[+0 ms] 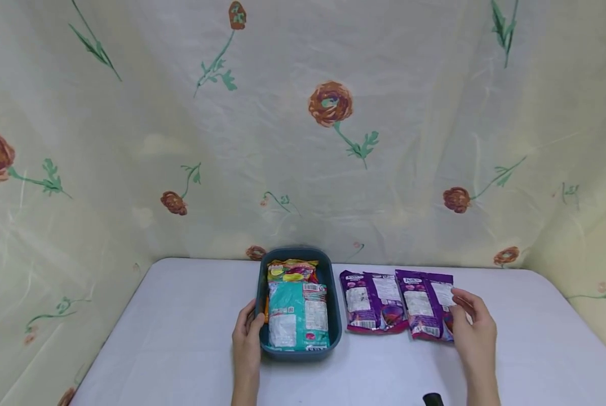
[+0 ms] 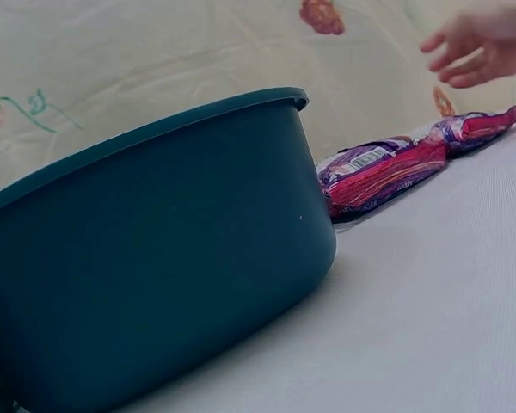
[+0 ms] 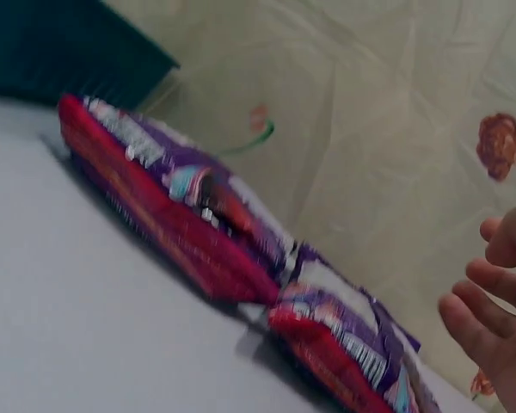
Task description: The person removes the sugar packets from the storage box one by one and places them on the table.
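A dark teal plastic bin [image 1: 337,316] stands mid-table, with a turquoise snack bag [image 1: 297,316] and a colourful yellow-red bag [image 1: 292,270] inside. At its left side my left hand [image 1: 247,332] holds the wall, thumb at the rim. To the right of the bin, two purple snack bags lie side by side: a left one [image 1: 374,301] and a right one [image 1: 427,304]. Over the right edge of the latter hovers my right hand [image 1: 475,327], fingers loosely bent and holding nothing. The left wrist view shows this hand [image 2: 490,47] apart from the bags.
A white-covered table [image 1: 191,316] carries everything. Behind it hangs a pale curtain [image 1: 384,197] with printed flowers. A small black object [image 1: 433,399], cut off by the frame, shows at the near edge. Something orange [image 1: 266,310] peeks out under the turquoise bag.
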`<state>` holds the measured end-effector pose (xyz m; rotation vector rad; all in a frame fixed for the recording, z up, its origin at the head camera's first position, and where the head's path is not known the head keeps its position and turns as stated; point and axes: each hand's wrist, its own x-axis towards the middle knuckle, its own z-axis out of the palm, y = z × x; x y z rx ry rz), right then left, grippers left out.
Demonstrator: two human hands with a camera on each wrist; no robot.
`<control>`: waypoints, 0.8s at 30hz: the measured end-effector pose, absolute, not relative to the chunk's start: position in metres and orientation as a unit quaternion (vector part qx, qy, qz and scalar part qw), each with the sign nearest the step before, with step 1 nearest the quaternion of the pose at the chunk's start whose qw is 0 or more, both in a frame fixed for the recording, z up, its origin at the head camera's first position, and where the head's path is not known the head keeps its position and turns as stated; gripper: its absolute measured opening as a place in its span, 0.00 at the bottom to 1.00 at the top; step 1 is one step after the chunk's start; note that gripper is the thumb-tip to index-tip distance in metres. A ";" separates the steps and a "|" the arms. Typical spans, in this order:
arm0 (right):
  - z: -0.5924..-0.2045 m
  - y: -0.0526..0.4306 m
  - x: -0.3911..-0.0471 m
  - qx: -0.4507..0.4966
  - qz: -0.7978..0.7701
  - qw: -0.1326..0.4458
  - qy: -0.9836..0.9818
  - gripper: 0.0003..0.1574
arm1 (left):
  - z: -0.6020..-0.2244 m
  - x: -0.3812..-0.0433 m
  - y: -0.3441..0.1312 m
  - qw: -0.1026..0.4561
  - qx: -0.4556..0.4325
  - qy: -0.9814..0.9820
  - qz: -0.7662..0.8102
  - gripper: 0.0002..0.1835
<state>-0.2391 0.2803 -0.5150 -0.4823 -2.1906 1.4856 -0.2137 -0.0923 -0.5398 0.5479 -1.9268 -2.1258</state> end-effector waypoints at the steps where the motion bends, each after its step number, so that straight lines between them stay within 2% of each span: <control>1: -0.515 0.280 -0.241 -0.157 0.570 0.221 -0.776 0.21 | -0.540 -0.214 -0.092 0.110 0.188 -0.656 -0.723 0.23; 8: -0.500 0.257 -0.239 -0.058 0.693 0.174 -0.697 0.21 | -0.539 -0.214 -0.092 0.118 0.186 -0.657 -0.721 0.23; 19: -0.474 0.214 -0.228 0.040 0.693 0.146 -0.705 0.23 | -0.542 -0.215 -0.092 0.114 0.191 -0.655 -0.722 0.22; 24: -0.472 0.198 -0.228 0.084 0.681 0.107 -0.719 0.25 | -0.542 -0.216 -0.092 0.113 0.189 -0.654 -0.723 0.23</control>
